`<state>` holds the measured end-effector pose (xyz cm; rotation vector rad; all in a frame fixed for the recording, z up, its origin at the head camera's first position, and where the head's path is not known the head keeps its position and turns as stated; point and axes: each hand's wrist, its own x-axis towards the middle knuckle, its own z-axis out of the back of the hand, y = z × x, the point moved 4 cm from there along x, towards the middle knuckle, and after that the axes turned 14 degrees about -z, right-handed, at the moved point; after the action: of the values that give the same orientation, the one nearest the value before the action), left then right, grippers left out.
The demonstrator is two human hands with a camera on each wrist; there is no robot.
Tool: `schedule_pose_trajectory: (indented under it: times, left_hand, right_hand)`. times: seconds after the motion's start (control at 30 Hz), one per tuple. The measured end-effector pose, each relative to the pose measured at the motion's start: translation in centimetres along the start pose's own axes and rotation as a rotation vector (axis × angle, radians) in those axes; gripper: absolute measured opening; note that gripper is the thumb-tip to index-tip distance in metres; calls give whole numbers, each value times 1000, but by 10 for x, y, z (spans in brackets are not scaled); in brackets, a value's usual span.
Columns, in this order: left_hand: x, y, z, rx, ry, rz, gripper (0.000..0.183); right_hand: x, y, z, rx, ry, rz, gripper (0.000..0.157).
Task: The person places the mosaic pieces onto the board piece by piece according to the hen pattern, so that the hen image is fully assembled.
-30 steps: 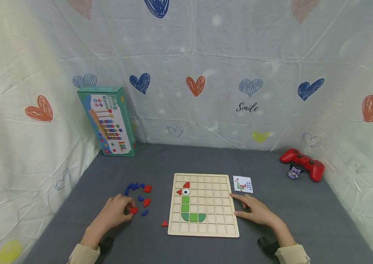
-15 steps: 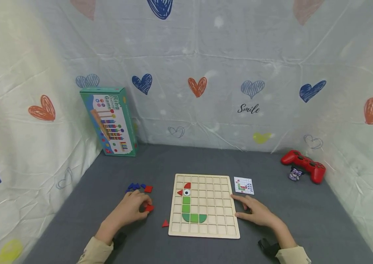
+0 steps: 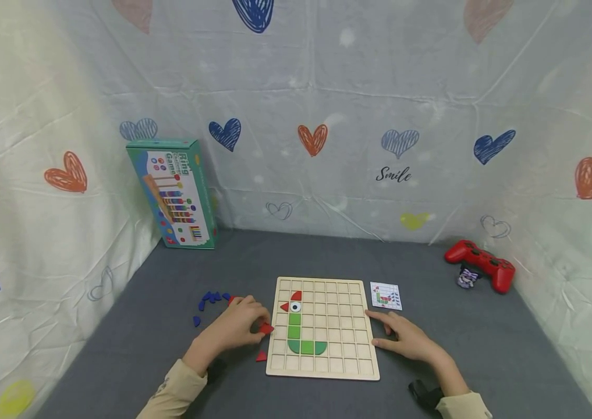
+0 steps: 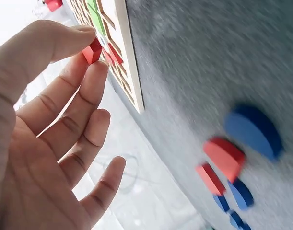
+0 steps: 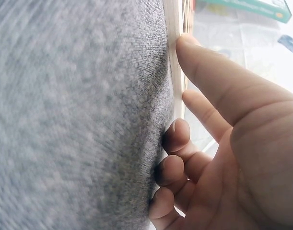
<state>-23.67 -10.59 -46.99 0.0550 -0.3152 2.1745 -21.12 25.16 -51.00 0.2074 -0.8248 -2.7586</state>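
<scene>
"Pale wooden grid board (image 3: 348,336): where is it, and will it stay put?"

"Flat on the grey tabletop (image 3: 327,250). The right hand (image 3: 400,334) has index fingertip and thumb at the board's right edge, its other fingers bent round nothing, which ought to brace it."

"And the left hand (image 3: 238,326)?"

"By the board's left edge, thumb and fingertips pinched almost together; what they grip comes last, being small."

"How should the spot be chosen?"

"From the white printed card (image 3: 386,295) beside the board's upper right, I'd say, though its coloured drawing is too small for me to read."

"Anything to avoid?"

"Green square pieces (image 3: 294,331) laid in a column and foot, with rounded dark-green pieces (image 3: 321,347) either side of the lowest square. I'd not drag across them."

"So, what is pinched?"

"One small, thick red block (image 3: 266,329), wood by its look, outline partly hidden. Best to turn it to match the card, level it, lower it straight between the ribs, then press. Mind the flat red triangle (image 3: 261,356) beside the board's lower left edge; a low wrist could sweep it away."
</scene>
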Motion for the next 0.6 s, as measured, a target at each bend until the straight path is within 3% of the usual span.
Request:
schedule_pose_trajectory:
  times: [0.6]
  left_hand:
    - [39, -22, -18, 2, 88, -119, 13]
  right_hand:
    - [0, -1, 0, 9, 11, -7, 60]
